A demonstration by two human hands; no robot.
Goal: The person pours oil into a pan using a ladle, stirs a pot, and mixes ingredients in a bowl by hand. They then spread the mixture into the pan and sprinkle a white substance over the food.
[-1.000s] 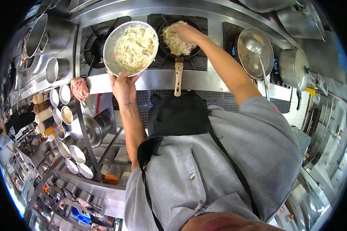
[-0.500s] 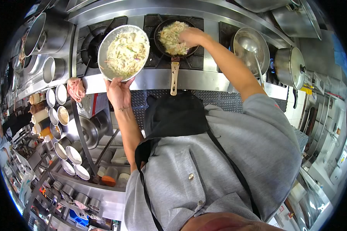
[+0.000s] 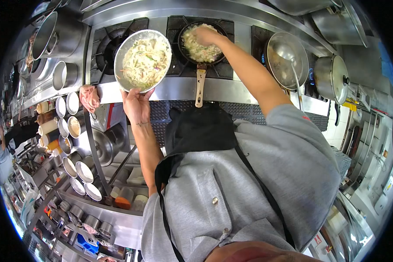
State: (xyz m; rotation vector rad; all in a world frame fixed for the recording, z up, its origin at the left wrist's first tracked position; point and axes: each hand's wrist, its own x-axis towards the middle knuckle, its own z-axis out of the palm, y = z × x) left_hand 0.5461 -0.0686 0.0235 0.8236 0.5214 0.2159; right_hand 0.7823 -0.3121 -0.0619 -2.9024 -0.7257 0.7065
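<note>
My left hand [image 3: 136,105] is closed on the near rim of a round metal bowl [image 3: 118,72], thumb and fingers around the edge. The bowl is tilted toward me and holds a pale, wet mix of shredded vegetables [image 3: 145,63] with orange and green bits. To its right, a dark frying pan [image 3: 225,32] with a beige handle [image 3: 199,87] sits on a burner. A layer of the same kind of mix [image 3: 204,53] covers the pan's base. My right hand [image 3: 206,36] touches that layer at the pan's far side; its fingertips are hidden.
A wok with a ladle [image 3: 288,54] and a lidded pot [image 3: 332,76] stand on the right burners. An empty burner [image 3: 107,54] lies behind the bowl. At left are a pinkish cloth [image 3: 89,98], a small pot [image 3: 65,75], a large pot [image 3: 52,37] and several round containers [image 3: 84,171].
My right hand has moved up and left across the pan, toward its far side. The mix there looks more spread out. My left hand still holds the bowl in nearly the same pose.
</note>
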